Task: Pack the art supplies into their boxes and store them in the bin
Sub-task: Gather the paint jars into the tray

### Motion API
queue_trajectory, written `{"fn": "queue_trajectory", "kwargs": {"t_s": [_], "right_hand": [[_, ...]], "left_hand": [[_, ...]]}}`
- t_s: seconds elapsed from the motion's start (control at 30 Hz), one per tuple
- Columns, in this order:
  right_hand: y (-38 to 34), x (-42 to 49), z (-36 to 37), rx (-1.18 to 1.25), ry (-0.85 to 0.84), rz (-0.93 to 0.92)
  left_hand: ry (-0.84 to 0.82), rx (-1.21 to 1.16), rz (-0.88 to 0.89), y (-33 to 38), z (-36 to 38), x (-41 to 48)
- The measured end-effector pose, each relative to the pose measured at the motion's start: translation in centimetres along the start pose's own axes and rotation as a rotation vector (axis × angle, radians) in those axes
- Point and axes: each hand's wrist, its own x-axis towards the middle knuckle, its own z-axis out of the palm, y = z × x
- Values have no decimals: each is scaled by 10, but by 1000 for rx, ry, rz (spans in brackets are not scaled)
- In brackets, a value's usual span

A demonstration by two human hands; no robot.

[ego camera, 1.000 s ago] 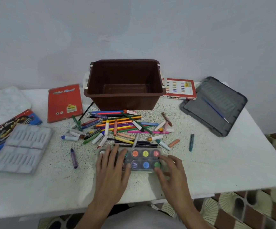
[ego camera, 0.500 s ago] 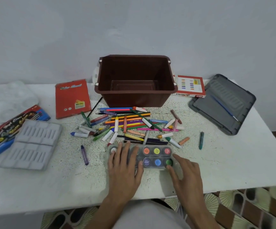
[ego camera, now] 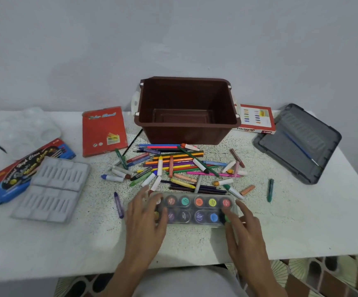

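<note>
Toward the near side of the white table [ego camera: 302, 221], the paint set [ego camera: 197, 209] is lying flat between my two hands, its long side facing me. My left hand [ego camera: 146, 215] is resting on its left end, fingers straight and spread over the pots there, gripping nothing. My right hand [ego camera: 243, 226] is touching its right end, fingers loose and apart, the thumb lying by the green pot. Just beyond the set the pile of crayons and pencils [ego camera: 180, 166] is sprawling, and behind that the brown bin [ego camera: 184, 133] is standing open-topped, well apart from both hands.
</note>
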Motion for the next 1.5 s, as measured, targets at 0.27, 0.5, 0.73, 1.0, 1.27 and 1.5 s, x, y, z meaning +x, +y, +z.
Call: {"fn": "queue_trajectory", "kwargs": {"t_s": [0.27, 0.5, 0.73, 1.0, 1.27, 1.5], "right_hand": [[-5, 14, -7, -13, -86, 9], [-5, 19, -6, 2, -130, 15], [-4, 25, -11, -8, -157, -16], [-4, 45, -24, -171, -307, -83], [-17, 79, -39, -353, -649, -158], [-23, 82, -33, -489, -668, -241]], "left_hand": [[-39, -473, -507, -7, -22, -4], [24, -498, -463, 0, -19, -6], [56, -456, -411, 3, -19, -7], [-60, -307, -306, -5, -26, 1], [-418, 243, 69, 14, -46, 28], [-622, 588, 166, 25, -42, 42]]}}
